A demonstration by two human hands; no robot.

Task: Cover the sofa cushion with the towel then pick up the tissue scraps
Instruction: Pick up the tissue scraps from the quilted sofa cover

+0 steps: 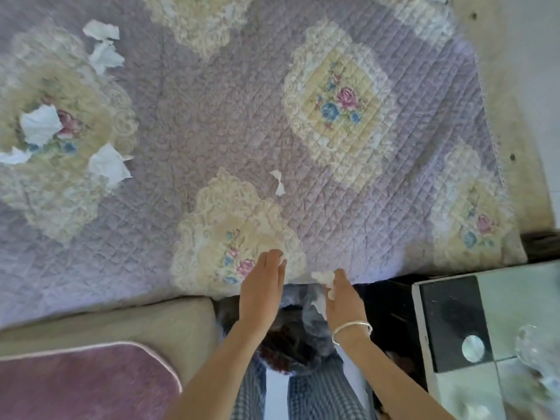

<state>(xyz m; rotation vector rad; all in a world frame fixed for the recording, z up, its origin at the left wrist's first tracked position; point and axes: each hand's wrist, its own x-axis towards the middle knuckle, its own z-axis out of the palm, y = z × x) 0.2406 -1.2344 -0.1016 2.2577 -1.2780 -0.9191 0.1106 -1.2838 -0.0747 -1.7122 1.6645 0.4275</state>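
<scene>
A lilac quilted towel (236,122) with cream floral medallions lies spread over the sofa cushion. Several white tissue scraps lie on it: one at the upper left (101,29), one below that (106,57), one on a medallion at the left (41,124), one beside it (109,165), and a small one in the middle (278,182). My left hand (262,283) reaches to the towel's near edge and pinches a small scrap (283,259) at its fingertips. My right hand (342,295) holds crumpled tissue scraps (324,277) just off that edge.
A beige sofa cushion (121,322) with a pink mat (78,386) lies at the lower left. A glass-topped table (454,322) with a glass object stands at the lower right. Bare sofa fabric (509,86) shows right of the towel.
</scene>
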